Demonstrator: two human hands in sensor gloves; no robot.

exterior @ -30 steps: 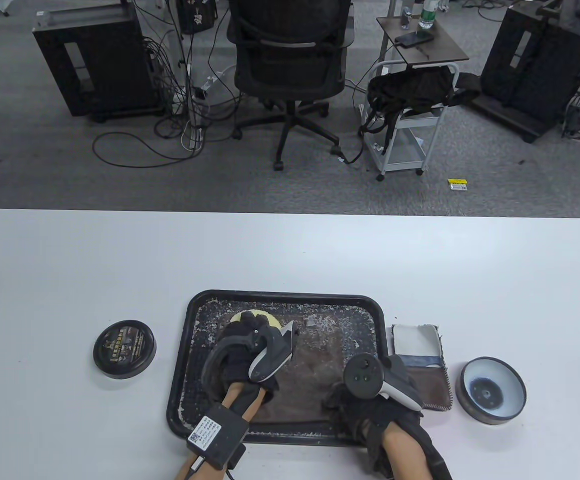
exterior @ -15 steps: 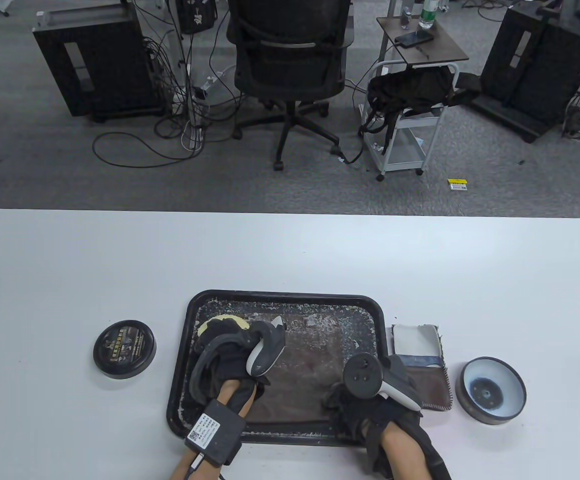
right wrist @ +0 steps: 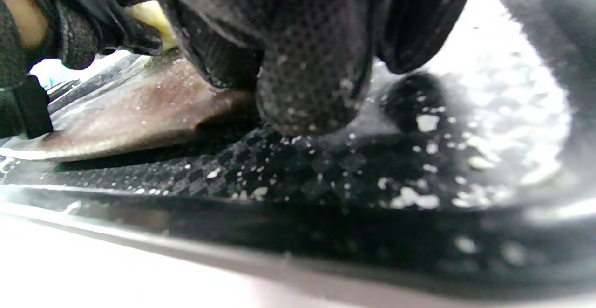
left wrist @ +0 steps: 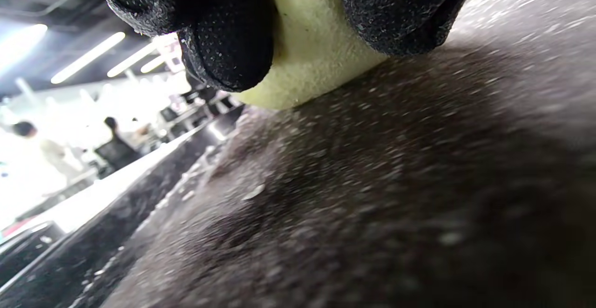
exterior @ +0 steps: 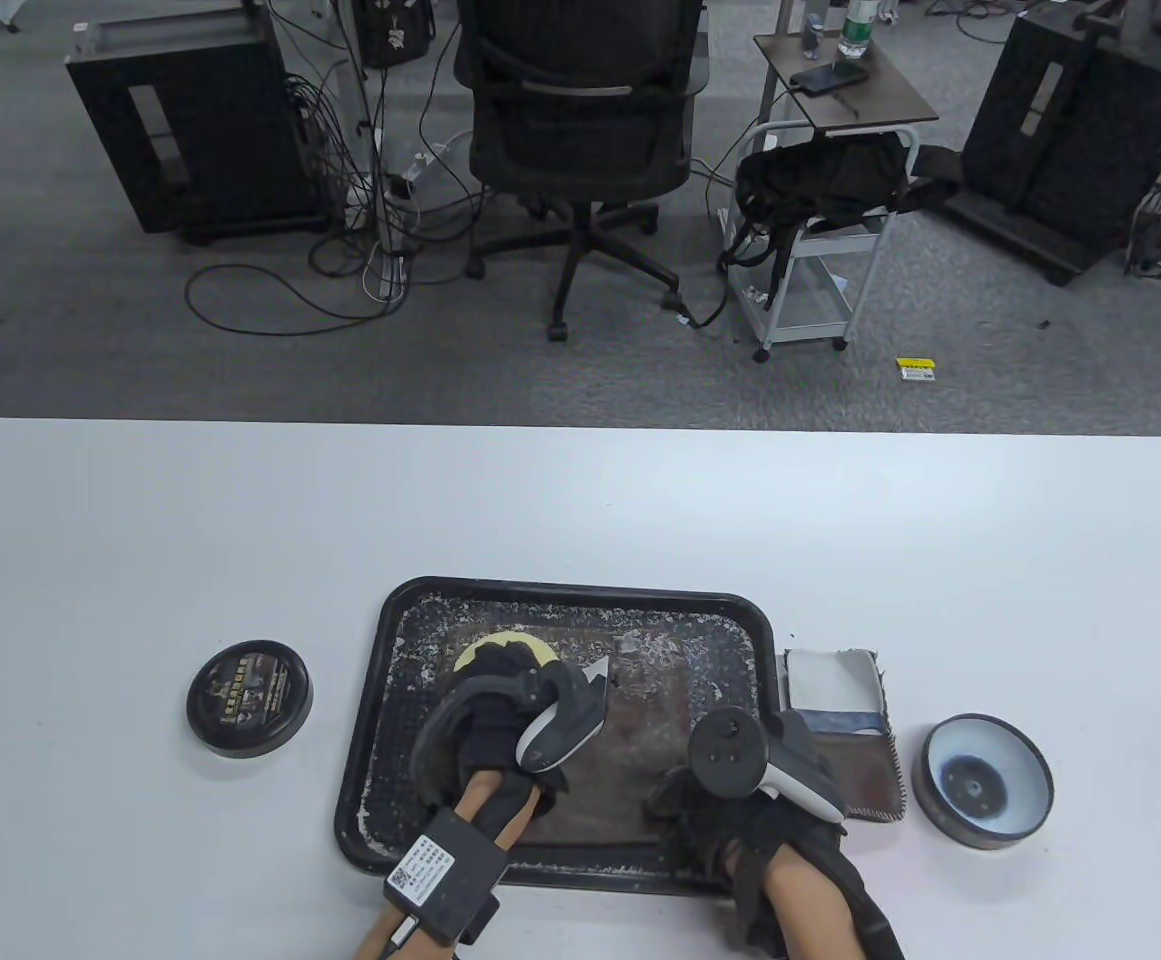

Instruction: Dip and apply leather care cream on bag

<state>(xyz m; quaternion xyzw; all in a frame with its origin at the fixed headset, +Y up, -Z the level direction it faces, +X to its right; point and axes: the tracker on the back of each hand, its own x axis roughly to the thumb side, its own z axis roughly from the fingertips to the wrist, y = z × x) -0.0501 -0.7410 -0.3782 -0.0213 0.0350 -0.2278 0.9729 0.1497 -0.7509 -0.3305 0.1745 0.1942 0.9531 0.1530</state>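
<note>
In the lower middle of the frame the left hand (exterior: 500, 715) grips a yellow sponge (exterior: 502, 648) pressed on the brown leather bag (exterior: 630, 740) lying in the black tray (exterior: 580, 596), while the right hand (exterior: 730, 800) presses the bag's lower right corner with its fingers (right wrist: 302, 75), how tightly curled I cannot tell.

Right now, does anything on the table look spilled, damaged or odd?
Yes: the black tray is littered with pale flakes around the brown leather piece, likeliest dried cream or worn coating. Nothing else stands out.
</note>
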